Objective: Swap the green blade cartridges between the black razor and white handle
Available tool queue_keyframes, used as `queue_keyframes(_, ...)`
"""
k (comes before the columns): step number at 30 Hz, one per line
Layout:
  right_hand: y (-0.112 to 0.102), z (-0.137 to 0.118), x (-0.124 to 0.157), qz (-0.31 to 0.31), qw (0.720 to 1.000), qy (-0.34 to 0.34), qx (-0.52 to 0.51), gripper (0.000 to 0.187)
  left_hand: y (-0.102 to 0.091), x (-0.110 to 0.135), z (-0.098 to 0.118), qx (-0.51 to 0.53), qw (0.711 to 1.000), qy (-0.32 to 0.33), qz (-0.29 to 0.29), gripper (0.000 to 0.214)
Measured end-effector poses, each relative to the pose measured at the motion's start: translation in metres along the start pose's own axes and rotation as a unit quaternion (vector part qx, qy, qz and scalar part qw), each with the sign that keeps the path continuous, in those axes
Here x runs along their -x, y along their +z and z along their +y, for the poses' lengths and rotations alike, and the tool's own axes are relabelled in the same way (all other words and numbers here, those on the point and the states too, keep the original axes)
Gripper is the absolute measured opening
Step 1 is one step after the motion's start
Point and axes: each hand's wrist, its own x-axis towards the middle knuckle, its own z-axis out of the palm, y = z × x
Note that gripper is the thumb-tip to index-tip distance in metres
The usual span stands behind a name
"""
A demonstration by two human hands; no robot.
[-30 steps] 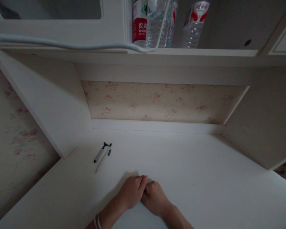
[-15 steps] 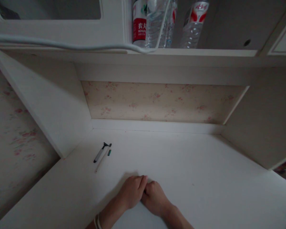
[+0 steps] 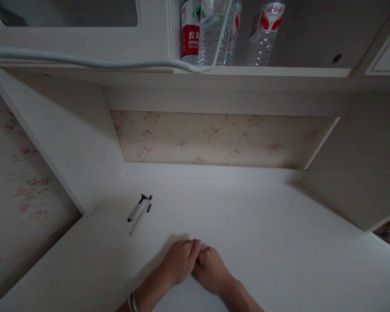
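Note:
Both hands rest on the white desk (image 3: 279, 242) near its front edge, touching each other. My left hand (image 3: 180, 261) lies palm down with its fingers curled in, and a thin band circles its wrist. My right hand (image 3: 211, 269) is curled into a loose fist beside it, knuckles up. I cannot make out anything inside either hand. To the left and farther back lie a pen (image 3: 137, 207) with a black cap, a thin pale stick (image 3: 139, 219) and a small green piece (image 3: 149, 208).
A floral back panel (image 3: 214, 138) closes the desk recess between white side panels. Above it a shelf (image 3: 263, 71) carries several plastic water bottles (image 3: 263, 34), and a white cable (image 3: 84, 60) runs along its front edge.

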Motion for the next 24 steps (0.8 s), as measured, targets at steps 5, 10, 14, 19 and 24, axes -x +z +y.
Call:
queue_keyframes(5, 0.0007, 0.0004, -0.0003, 0.001, 1.000, 0.006, 0.006, 0.026, 0.0006, 0.0002, -0.0004, -0.002, 1.000, 0.006, 0.000, 0.057)
queue_keyframes(10, 0.0009, 0.0000, 0.0001, -0.003, 1.000, 0.007, 0.006, 0.026, 0.0010, -0.0001, 0.0002, -0.005, 1.000, 0.002, -0.002, 0.058)
queue_keyframes(14, -0.0007, -0.0016, 0.0003, -0.007, 1.000, 0.001, 0.005, 0.026, 0.0001, 0.0001, 0.0007, -0.008, 1.000, 0.003, 0.000, 0.057)
queue_keyframes(19, -0.0022, -0.0018, 0.0002, -0.009, 1.000, 0.012, 0.012, 0.026, -0.0010, 0.0004, 0.0010, 0.000, 1.000, 0.000, -0.006, 0.058)
queue_keyframes(24, -0.0020, -0.0012, 0.0015, -0.004, 1.000, 0.005, -0.004, 0.026, -0.0005, 0.0004, 0.0010, -0.011, 1.000, 0.003, -0.006, 0.058)
